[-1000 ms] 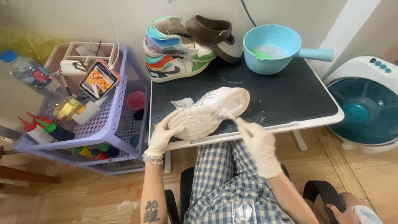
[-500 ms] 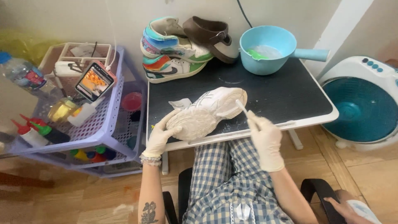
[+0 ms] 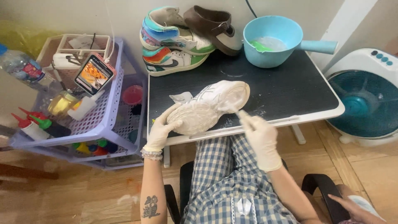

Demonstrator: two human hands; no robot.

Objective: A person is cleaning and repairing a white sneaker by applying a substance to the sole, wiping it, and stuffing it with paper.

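A white sneaker (image 3: 209,107) lies on its side at the near edge of the small black table (image 3: 290,89), its heel end just over that edge. The left hand (image 3: 162,127), gloved, has its fingers curled around the heel to steady it. The right hand (image 3: 260,137), also gloved, is closed on a thin brush handle (image 3: 241,116) whose tip meets the sneaker near the toe. At the far side of the table stand a pair of colourful high-tops (image 3: 174,41), a brown shoe (image 3: 213,28) and a blue water scoop (image 3: 271,40) with a green brush in it. Left of the table a lilac basket cart (image 3: 103,120) holds a phone (image 3: 94,74) and bottles; right of it sits a fan (image 3: 367,97). A hard push with the brush could probably slide the sneaker off the edge onto the lap, since only one hand pins it. A wide elbow swing might knock the scoop and spill water toward the fan.
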